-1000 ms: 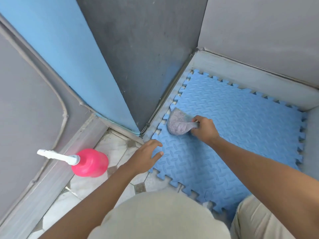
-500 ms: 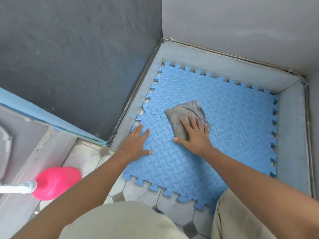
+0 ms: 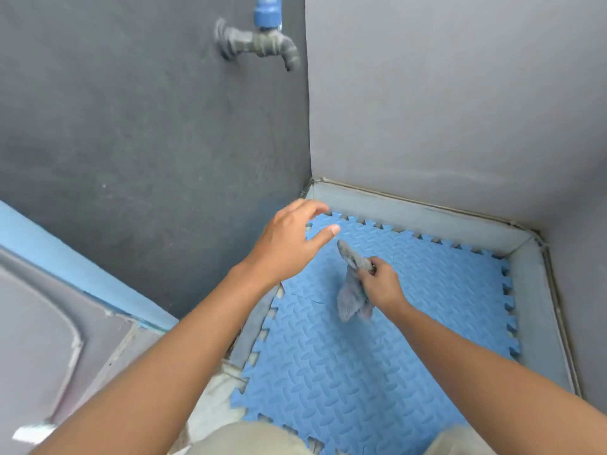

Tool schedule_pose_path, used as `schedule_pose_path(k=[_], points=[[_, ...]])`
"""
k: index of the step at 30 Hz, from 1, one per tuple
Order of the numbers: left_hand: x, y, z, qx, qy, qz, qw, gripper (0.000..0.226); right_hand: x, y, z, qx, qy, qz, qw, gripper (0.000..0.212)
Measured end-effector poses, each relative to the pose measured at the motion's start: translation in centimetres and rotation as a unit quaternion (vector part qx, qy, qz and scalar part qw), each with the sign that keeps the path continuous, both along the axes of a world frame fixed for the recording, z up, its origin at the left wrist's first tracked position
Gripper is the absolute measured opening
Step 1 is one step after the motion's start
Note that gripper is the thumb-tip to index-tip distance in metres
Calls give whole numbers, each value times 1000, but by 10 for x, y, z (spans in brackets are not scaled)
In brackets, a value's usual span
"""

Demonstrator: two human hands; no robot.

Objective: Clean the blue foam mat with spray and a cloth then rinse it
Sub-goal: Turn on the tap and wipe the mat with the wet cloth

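Observation:
The blue foam mat [image 3: 410, 323], with a tread pattern and jigsaw edges, lies flat in a low grey corner basin. My right hand [image 3: 381, 285] is closed around a grey cloth [image 3: 353, 300], which hangs bunched from my fist just above the mat's middle. My left hand [image 3: 289, 241] is raised in the air over the mat's far left corner, fingers apart and holding nothing. The spray bottle is out of view.
A grey metal tap [image 3: 262, 44] with a blue handle sticks out of the dark wall above the basin's left side. The grey basin rim [image 3: 532, 310] borders the mat at the back and right. My knees in beige cloth fill the bottom edge.
My right hand has lifted the cloth off the mat and now grips it bunched. My left hand has left the mat and risen toward the wall. The view tilted up, showing the tap.

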State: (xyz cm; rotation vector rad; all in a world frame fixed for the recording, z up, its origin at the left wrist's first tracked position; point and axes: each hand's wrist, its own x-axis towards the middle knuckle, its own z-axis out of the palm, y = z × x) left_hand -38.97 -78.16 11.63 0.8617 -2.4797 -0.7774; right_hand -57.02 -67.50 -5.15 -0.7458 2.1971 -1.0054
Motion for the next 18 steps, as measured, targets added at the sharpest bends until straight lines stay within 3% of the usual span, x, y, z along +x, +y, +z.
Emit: schedule_pose_path(k=[3,6,8,10,12,14,18], points=[[-14,-7,84,-105,135,-22,985,24,9,-14,63,-79,-46,-37,995,12],[-25,-11,156,-221,208,-53,951,17,15,-29,126,-155,-79,-50,984,11],[-34,-21,192,-290,211,-39,933,21,17,-37,163,-190,-100,-55,975,9],[-47,-41,218,-323,152,32,934,29,18,-43,196,-215,-124,-68,966,13],[-61,-66,231,-290,28,134,947,44,20,-46,220,-227,-151,-80,959,12],[-70,-84,230,-194,-81,201,957,51,22,-46,236,-232,-162,-79,956,8],[-73,-99,221,-109,-82,207,969,39,24,-46,246,-229,-161,-75,957,8]])
